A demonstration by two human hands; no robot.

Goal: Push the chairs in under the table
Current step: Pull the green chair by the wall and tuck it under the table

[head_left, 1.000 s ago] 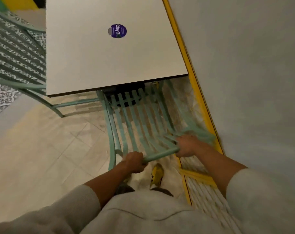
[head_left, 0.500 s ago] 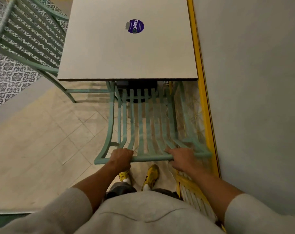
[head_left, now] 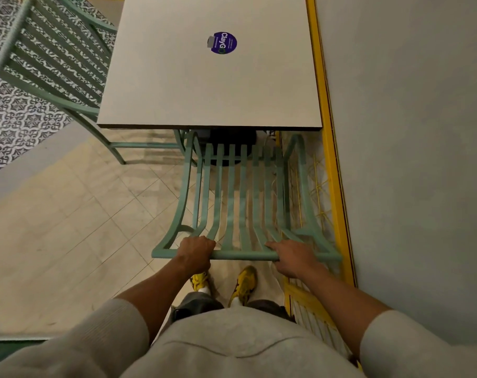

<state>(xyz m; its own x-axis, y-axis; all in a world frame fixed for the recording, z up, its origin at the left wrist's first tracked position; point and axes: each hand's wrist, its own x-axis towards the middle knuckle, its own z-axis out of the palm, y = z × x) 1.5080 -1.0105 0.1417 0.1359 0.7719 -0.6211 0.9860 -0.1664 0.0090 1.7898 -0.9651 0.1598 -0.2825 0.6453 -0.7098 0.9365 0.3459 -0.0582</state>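
The near chair (head_left: 242, 197) is partly pushed under the table (head_left: 177, 85). Its top rail is grasped by the left hand (head_left: 196, 253) and pressed by the right hand (head_left: 293, 256) with loose fingers. The far-left chair (head_left: 49, 64) is not yet pushed in.

I see both hands on the top rail of the green slatted chair (head_left: 242, 203): my left grip (head_left: 196, 253) is closed around it, my right grip (head_left: 293, 257) lies over it with fingers loosely extended. The chair's seat sits under the counter (head_left: 210, 85). A second green chair (head_left: 51, 58) stands at the counter's left side.
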